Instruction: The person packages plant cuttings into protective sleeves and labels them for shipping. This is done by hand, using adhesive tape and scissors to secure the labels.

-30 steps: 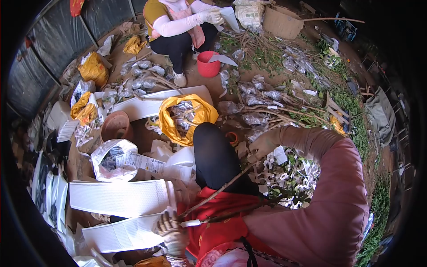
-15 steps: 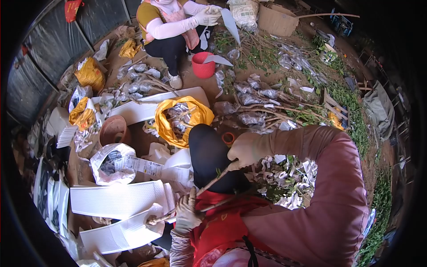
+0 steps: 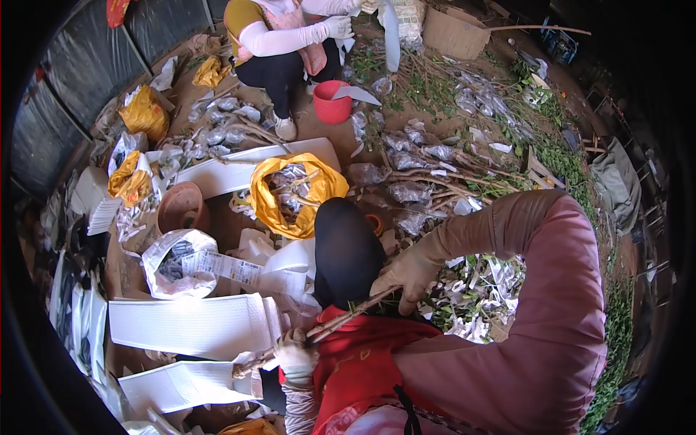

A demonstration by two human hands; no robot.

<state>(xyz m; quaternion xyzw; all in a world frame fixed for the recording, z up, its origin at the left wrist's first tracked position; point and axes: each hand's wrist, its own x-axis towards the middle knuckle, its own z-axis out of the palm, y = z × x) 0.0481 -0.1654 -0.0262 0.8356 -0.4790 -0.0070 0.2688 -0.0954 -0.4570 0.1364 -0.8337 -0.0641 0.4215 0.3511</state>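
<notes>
Holds slanting sticks [image 3: 333, 326] at lower centre of the frame, with left hand [image 3: 296, 353] curled closed around the lower half and right hand [image 3: 409, 275] closed on the upper end, near white sheets [image 3: 187, 324] at lower left.

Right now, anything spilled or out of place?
Yes: pale scraps lie strewn beside the right hand, possibly spilled or discarded. Also, a pale strip juts over the rim of the red bucket, looking askew.
</notes>
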